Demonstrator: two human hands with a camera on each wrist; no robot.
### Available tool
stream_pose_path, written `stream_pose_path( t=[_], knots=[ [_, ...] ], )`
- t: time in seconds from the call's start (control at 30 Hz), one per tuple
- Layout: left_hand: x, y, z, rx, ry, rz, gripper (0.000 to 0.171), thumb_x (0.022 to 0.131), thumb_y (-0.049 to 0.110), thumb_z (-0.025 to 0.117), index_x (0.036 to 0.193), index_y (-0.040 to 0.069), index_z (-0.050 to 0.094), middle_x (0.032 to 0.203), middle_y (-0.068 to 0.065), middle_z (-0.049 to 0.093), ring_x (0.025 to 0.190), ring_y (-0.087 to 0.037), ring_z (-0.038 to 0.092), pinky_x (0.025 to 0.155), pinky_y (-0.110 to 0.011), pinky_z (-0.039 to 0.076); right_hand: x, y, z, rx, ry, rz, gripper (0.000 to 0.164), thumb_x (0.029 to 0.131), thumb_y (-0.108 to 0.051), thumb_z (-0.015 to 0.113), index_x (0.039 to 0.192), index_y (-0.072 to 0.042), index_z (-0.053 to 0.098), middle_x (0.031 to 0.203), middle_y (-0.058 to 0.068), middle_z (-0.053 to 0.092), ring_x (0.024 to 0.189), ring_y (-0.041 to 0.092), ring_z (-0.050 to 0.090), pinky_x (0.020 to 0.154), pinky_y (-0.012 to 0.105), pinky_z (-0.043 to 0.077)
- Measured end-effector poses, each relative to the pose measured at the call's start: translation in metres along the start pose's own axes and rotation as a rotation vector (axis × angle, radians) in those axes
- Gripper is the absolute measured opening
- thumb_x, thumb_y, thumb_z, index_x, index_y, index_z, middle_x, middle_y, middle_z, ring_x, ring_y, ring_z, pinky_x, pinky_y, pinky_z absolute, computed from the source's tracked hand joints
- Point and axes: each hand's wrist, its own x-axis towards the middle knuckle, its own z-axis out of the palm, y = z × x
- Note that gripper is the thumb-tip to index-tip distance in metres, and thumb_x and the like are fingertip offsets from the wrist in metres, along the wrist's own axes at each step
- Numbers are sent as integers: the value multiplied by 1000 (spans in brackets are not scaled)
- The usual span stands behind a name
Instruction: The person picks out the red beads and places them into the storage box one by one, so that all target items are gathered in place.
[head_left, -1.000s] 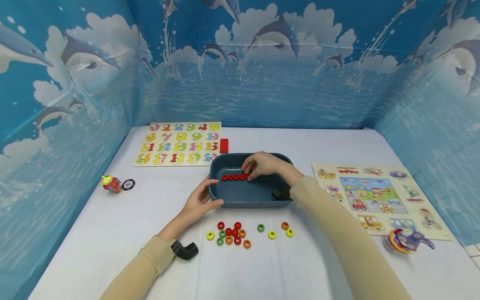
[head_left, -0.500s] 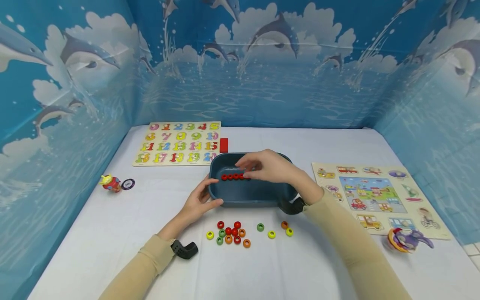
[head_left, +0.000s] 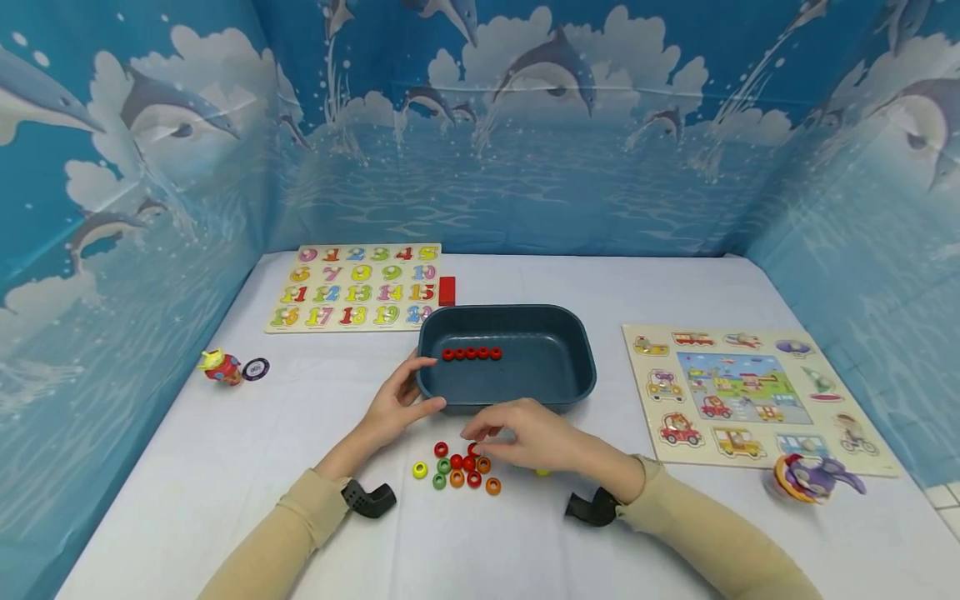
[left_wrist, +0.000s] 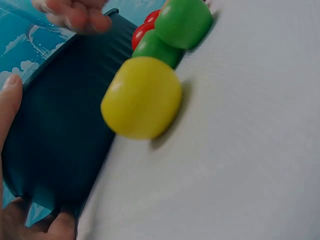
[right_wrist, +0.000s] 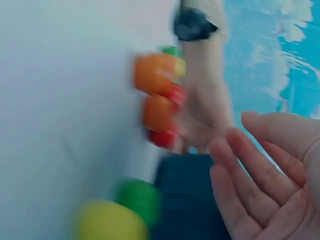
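Note:
A dark blue-grey plastic tray (head_left: 532, 371) stands at mid-table with several red beads (head_left: 471, 353) lined up inside. My left hand (head_left: 396, 404) holds its near left corner, thumb at the front wall and fingers around the end. Between the tray and me lies a loose cluster of beads: red (head_left: 457, 461), green (head_left: 439, 481), orange (head_left: 492, 486) and yellow (head_left: 420, 470). Over the cluster's right side hovers my right hand (head_left: 536, 433), fingers apart and nothing held, hiding some beads. A yellow bead (left_wrist: 142, 97) looms large in the left wrist view.
Behind the tray's left end lie a number puzzle board (head_left: 360, 287) and a red block (head_left: 447, 291). A vehicle puzzle board (head_left: 742, 400) and a purple toy (head_left: 813, 481) are at right. A small red-yellow figure (head_left: 221, 367) and a round chip (head_left: 256, 369) sit left.
My right hand has let go of a red bead at the right end of the row, left the tray and come back toward me over the loose beads. The left hand stays put.

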Motion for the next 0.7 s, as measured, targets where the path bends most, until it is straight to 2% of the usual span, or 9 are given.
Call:
stream_pose_path(
  t=[0.13,0.27,0.47,0.7],
  knots=[
    [2,-13,-2,2,-1,18,59,79,11,67,130,3,39,148,-4,7,129,-23,24,100,-36,31,-1,10,18,-104,6,14,25,84,-25,62,108,-19,61,104,-14,59,96,0,52,82,23,46],
    [2,-16,-2,5,2,30,60,79,17,69,129,5,39,148,-2,8,129,-23,26,99,-34,32,-1,16,27,-163,36,40,26,84,-26,62,109,-21,61,104,-16,58,99,0,50,85,24,44],
    [2,-15,-2,20,4,14,61,79,20,69,130,7,39,148,1,9,129,-21,25,98,-33,32,-2,21,34,-190,61,103,26,82,-27,64,107,-22,61,102,-14,59,93,2,52,82,24,45],
    [2,-15,-2,12,1,2,59,79,13,68,131,7,39,148,-1,7,130,-21,22,100,-37,30,-3,22,38,-172,102,130,20,81,-26,65,100,-22,64,94,-15,60,84,2,52,75,21,46]
  ],
)
